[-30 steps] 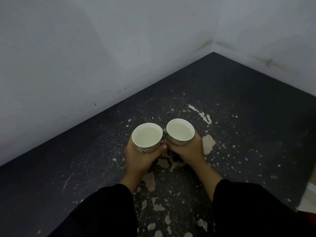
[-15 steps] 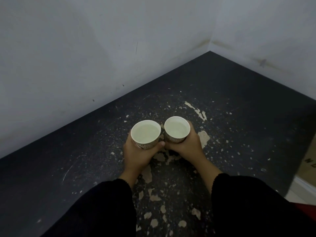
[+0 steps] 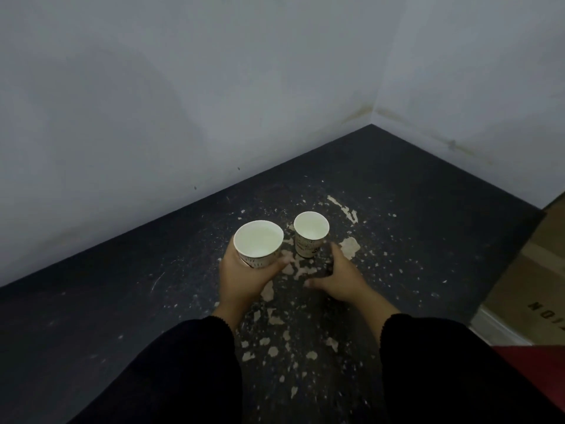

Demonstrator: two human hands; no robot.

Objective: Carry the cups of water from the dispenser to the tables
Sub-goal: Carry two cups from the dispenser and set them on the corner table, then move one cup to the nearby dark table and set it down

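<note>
Setting down: 1 of 2 cups (image 3: 311,234) stands on the table (image 3: 428,209), near its wall corner.
Right hand (image 3: 339,278): fingers spread, just beside that cup.
Left hand (image 3: 244,278): fingers wrapped round the other cup (image 3: 258,243).
Next: likely lower it level alongside.

Cups (image 3: 258,242) (image 3: 311,230) white inside, dark print on pale sides. Desk (image 3: 122,301) black, speckled, tan patches where coating chipped. My sleeves (image 3: 189,374) black. Walls (image 3: 153,87) pale grey. Box (image 3: 532,276) brown, black lettering.
</note>
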